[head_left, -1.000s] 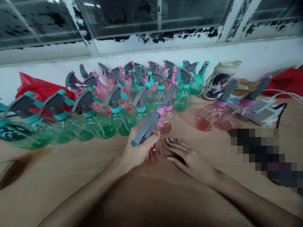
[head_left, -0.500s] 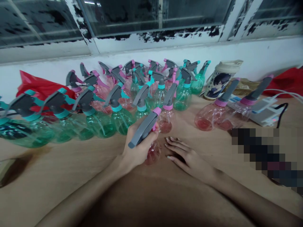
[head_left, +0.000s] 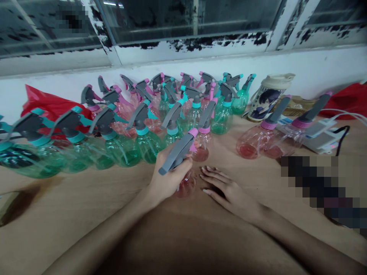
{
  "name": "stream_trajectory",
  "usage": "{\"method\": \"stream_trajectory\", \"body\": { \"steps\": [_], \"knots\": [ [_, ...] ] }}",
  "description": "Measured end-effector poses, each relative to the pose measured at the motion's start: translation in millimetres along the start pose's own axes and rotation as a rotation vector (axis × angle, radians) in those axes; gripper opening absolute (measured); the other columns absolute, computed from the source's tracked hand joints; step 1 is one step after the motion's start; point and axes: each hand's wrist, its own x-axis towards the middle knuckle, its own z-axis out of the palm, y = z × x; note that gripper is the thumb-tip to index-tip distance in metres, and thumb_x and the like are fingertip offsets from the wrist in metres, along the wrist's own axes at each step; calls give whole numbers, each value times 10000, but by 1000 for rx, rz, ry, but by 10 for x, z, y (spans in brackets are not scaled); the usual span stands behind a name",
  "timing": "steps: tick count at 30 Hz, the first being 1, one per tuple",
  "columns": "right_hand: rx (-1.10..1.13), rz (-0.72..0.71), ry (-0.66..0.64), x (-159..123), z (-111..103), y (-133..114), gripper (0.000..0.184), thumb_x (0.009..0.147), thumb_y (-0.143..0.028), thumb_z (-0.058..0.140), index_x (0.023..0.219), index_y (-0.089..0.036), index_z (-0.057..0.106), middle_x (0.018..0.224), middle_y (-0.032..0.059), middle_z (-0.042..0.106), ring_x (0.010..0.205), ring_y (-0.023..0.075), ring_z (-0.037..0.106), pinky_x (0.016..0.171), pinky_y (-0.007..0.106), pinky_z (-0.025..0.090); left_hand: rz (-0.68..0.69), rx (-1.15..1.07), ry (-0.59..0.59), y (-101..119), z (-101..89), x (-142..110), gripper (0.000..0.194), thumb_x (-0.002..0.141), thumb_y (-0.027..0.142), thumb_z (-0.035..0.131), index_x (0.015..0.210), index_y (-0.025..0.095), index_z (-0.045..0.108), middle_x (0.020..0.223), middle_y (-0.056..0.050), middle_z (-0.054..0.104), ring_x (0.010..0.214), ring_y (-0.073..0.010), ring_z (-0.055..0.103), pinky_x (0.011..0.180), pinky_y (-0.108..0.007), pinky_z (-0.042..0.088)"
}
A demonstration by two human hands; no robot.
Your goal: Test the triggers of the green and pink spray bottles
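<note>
My left hand [head_left: 172, 172] is wrapped round the neck of a pink spray bottle [head_left: 187, 186] with a grey and pink trigger head. My palm and fingers hide its collar. To its right, my right hand [head_left: 226, 191] rests on the table with fingers stretched out, holding nothing. Just beyond the held bottle stands another pink spray bottle [head_left: 201, 149]. A row of green spray bottles [head_left: 147, 147] with grey and teal heads reaches away to the left.
Behind the front row, more pink and green bottles crowd toward the wall. On the right are two pink spray bottles [head_left: 248, 147], a printed tumbler [head_left: 268, 99] and a white device [head_left: 322, 139] with cables. Red plastic [head_left: 48, 103] lies at the left. The wooden table [head_left: 94, 206] runs beneath.
The held bottle's head has shifted slightly right and turned a little in my left hand. My right hand stays in place.
</note>
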Motion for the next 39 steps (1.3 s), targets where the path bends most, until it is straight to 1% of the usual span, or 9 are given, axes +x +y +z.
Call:
{"method": "stream_trajectory", "body": {
  "steps": [3, 7, 11, 18, 22, 24, 30, 34, 39],
  "knots": [
    [1, 2, 0, -2, -1, -1, 422, 876, -294, 452, 1282, -181, 428, 1343, 54, 441, 1263, 193, 350, 1059, 435, 299, -5, 20, 14, -3, 2, 2, 100, 703, 157, 482, 742, 221, 547, 650, 32, 563, 567, -127, 536, 556, -260, 448],
    [5, -2, 6, -1, 5, 9, 432, 876, -303, 451, 1290, -183, 418, 1345, 54, 440, 1262, 195, 352, 1058, 440, 300, 1, 39, 18, -13, 8, -2, 78, 705, 147, 489, 714, 216, 524, 692, 24, 583, 629, -136, 566, 594, -268, 456],
    [16, -10, 15, -1, 4, 12, 430, 879, -295, 444, 1298, -203, 407, 1336, 51, 451, 1258, 201, 360, 1050, 456, 306, -12, 27, 1, -25, 7, -7, 86, 715, 131, 484, 706, 216, 492, 654, 37, 540, 591, -125, 536, 562, -257, 439],
    [0, -3, 1, -11, -2, 23, 427, 880, -309, 437, 1290, -194, 418, 1333, 51, 456, 1262, 191, 351, 1054, 439, 304, 38, 26, 24, -6, 11, 7, 76, 689, 134, 487, 680, 208, 499, 653, 37, 538, 617, -128, 536, 592, -259, 437],
    [-11, 1, -10, -15, -2, 30, 427, 877, -313, 444, 1287, -197, 423, 1321, 54, 470, 1263, 195, 350, 1051, 451, 303, 1, -19, 19, 6, 25, 5, 93, 678, 127, 473, 698, 214, 500, 603, 54, 504, 543, -113, 495, 540, -248, 413],
    [-18, 0, -5, -15, -4, 25, 424, 877, -312, 444, 1284, -194, 426, 1321, 54, 470, 1261, 194, 353, 1051, 450, 303, -13, -28, 18, 8, 21, 4, 96, 677, 123, 475, 690, 218, 484, 591, 59, 488, 532, -112, 489, 544, -250, 413],
    [-7, 11, -9, -12, -10, 7, 424, 877, -314, 444, 1282, -189, 430, 1321, 56, 470, 1263, 191, 350, 1056, 437, 300, -24, -37, -38, 9, -30, 1, 56, 704, 169, 499, 678, 218, 499, 637, 39, 545, 591, -133, 532, 564, -264, 428],
    [12, 6, -2, -14, -13, 8, 434, 875, -316, 444, 1297, -217, 411, 1319, 48, 472, 1261, 204, 354, 1046, 465, 307, -28, -54, -65, 28, -51, 2, 62, 707, 175, 495, 699, 221, 535, 663, 27, 570, 608, -140, 533, 570, -269, 435],
    [20, 0, 8, -11, -15, 5, 427, 880, -317, 436, 1295, -217, 413, 1325, 51, 465, 1258, 206, 359, 1043, 470, 308, 1, -6, -28, 33, -46, 21, 79, 691, 174, 497, 632, 225, 491, 619, 33, 517, 564, -134, 483, 526, -260, 408]
  ]
}}
